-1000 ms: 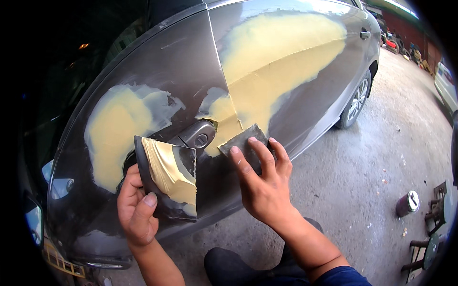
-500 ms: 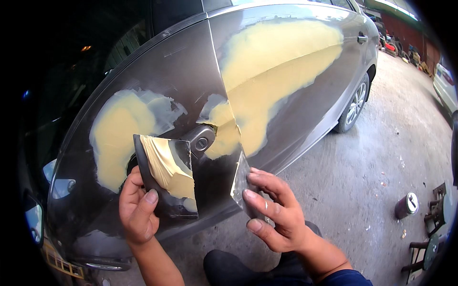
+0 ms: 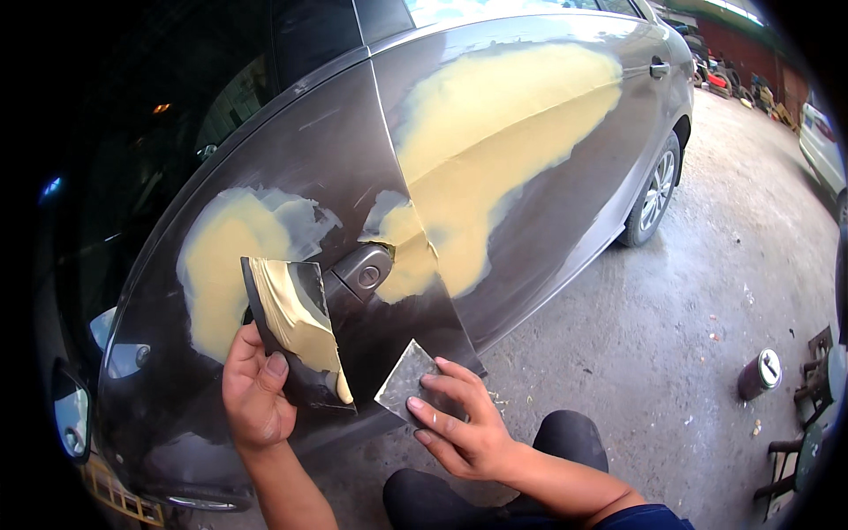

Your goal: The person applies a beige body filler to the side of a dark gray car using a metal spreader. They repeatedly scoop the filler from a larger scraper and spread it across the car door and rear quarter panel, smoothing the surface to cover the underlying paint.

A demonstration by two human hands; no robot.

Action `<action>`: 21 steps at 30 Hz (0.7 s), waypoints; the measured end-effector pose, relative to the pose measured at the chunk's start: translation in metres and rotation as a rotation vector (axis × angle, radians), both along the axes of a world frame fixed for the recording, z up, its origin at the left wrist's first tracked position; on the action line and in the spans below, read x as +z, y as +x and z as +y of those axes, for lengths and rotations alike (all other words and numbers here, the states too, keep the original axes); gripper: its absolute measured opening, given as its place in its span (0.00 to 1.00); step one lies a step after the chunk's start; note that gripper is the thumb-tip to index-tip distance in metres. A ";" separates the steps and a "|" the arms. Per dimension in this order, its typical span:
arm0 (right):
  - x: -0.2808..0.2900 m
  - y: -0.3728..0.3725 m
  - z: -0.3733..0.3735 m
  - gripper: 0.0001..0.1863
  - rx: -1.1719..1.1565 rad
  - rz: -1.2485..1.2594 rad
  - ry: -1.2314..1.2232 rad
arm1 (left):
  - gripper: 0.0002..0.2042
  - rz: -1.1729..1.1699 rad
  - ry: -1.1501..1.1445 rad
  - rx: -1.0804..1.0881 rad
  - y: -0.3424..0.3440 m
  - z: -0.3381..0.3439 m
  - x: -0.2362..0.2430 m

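My left hand (image 3: pixel 256 397) grips a dark, flat plate (image 3: pixel 307 279) by its lower left edge, thumb in front. Thick, ridged cream-yellow body filler (image 3: pixel 296 316) covers much of the plate, with a blob at its lower right corner. In my right hand (image 3: pixel 464 422) is a thin grey spreader (image 3: pixel 408 371), pinched between thumb and fingers, its flat face showing. The spreader is just right of the plate and apart from it. Behind them stands a dark grey car door (image 3: pixel 327 159) with a filler patch (image 3: pixel 216 256) partly hidden by the plate, beside the door handle (image 3: pixel 367 271).
A larger filler patch (image 3: pixel 521 115) spreads over the adjoining door. The rear wheel (image 3: pixel 658 199) rests on concrete ground (image 3: pixel 601 353). A can (image 3: pixel 760 375) and small stools (image 3: pixel 799 464) are at the right. My knees (image 3: pixel 574 439) are below; a white car (image 3: pixel 821 150) stands farther off.
My right hand has moved left and down, turning the spreader's flat face into view. A blob of filler now shows at the plate's lower right corner. The view has shifted slightly.
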State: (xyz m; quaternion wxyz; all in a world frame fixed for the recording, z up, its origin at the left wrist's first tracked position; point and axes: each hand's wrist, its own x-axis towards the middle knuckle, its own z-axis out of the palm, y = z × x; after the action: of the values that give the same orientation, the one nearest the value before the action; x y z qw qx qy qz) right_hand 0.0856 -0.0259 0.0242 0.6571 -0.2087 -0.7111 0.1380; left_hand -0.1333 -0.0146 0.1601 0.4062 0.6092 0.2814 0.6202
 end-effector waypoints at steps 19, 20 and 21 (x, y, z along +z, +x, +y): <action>0.006 0.049 0.089 0.29 -0.001 0.128 -0.040 | 0.24 0.088 -0.006 0.070 -0.002 -0.003 -0.001; 0.013 0.049 0.092 0.28 0.005 0.132 -0.023 | 0.24 0.087 -0.004 0.072 -0.001 -0.003 -0.001; 0.019 0.049 0.094 0.28 0.008 0.134 -0.006 | 0.21 0.077 0.001 0.069 0.001 -0.003 -0.001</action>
State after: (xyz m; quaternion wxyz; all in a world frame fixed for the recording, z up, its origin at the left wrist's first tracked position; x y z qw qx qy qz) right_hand 0.1348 0.0682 0.0430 0.7021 -0.1981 -0.6658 0.1567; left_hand -0.1328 -0.0176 0.1593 0.3734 0.6226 0.3174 0.6101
